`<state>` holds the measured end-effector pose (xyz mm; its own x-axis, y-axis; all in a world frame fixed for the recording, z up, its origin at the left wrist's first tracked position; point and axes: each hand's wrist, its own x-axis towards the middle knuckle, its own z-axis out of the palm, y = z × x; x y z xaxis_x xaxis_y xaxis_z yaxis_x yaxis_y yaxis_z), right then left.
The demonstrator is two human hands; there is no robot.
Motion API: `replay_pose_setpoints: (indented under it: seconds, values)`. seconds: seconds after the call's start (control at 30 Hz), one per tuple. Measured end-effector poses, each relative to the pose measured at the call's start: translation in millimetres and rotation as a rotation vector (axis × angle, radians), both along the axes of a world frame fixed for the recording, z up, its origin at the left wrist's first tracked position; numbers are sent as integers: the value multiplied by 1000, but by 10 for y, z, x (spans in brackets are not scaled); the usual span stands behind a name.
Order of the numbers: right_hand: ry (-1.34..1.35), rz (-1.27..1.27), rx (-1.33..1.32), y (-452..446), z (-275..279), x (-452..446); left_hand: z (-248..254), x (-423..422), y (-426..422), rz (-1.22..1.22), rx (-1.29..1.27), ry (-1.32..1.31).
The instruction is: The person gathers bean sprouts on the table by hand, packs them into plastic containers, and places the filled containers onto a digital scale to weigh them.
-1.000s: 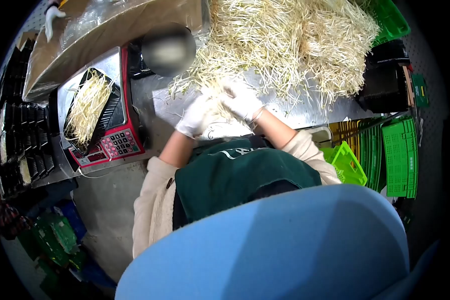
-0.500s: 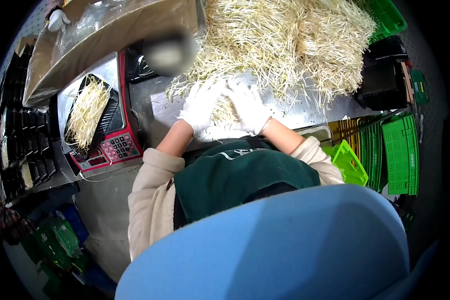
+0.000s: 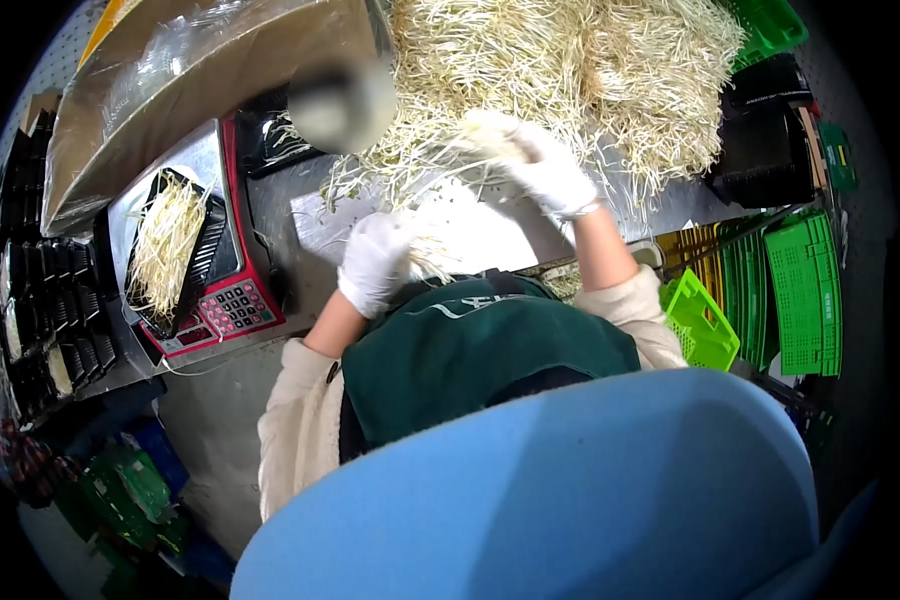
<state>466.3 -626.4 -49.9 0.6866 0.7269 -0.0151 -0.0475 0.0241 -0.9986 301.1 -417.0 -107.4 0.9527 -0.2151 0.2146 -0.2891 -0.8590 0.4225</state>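
A large heap of bean sprouts [image 3: 530, 60] covers the far side of the metal table. My left hand [image 3: 373, 262], in a white glove, is closed around a small bunch of sprouts [image 3: 428, 258] close to my apron. My right hand [image 3: 545, 170], gloved too, is at the near edge of the heap, its fingers closed on sprouts there. Loose strands stretch across the table between both hands. To the left, a black tray [image 3: 208, 240] filled with sprouts rests on a red scale [image 3: 238, 305].
Behind the scale stands a cardboard box [image 3: 225, 95] with clear plastic inside. Stacked black trays [image 3: 55, 290] line the far left. More black containers [image 3: 765, 165] and green crates [image 3: 802, 300] are on the right. A blurred round object [image 3: 340, 108] hangs near the camera.
My hands have parted. The left has moved down and left with a bunch of sprouts; the right has shifted right and up to the heap.
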Motion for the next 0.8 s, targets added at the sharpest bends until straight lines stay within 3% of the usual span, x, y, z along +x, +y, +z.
replay_pose_setpoints:
  seconds: [0.03, 0.1, 0.13, 0.17, 0.2, 0.27, 0.33, 0.4, 0.47, 0.5, 0.6, 0.73, 0.77, 0.8]
  values:
    - [-359, 95, -455, 137, 225, -55, -81, -7, -51, 10, 51, -23]
    - [-430, 346, -622, 163, -284, 7, -103, -114, -43, 25, 103, -45]
    - [-941, 339, -613, 96, -556, 17, -4, -180, 24, 47, 82, 122]
    - [-936, 370, -609, 19, -612, 62, 70, -239, 78, 68, 58, 292]
    - [-933, 376, -608, -25, -580, 73, 101, -305, 110, 72, 56, 297]
    - [-604, 121, -510, -88, -531, 79, 139, -403, 134, 133, 9, 240]
    - [-798, 105, -547, 44, -693, -77, 74, -108, 5, 106, -25, 195]
    - [-821, 369, -636, 285, -663, -375, -169, 191, -81, 23, -32, -143]
    - [-1157, 341, -773, 205, -844, -712, -219, 319, -13, 7, -5, -64]
    - [-960, 323, -666, 135, -801, -671, -233, 339, -2, -7, 20, 18]
    - [-815, 226, -678, -16, -756, -433, -77, 315, 6, -2, 235, 244]
    - [-863, 214, -777, 71, -737, -324, -96, 466, -125, 121, 276, 208]
    - [-912, 57, -489, 55, -724, -328, -26, 426, -142, 181, 115, 124]
    - [-915, 56, -488, 50, -608, -347, 49, 371, -146, 181, 115, 121]
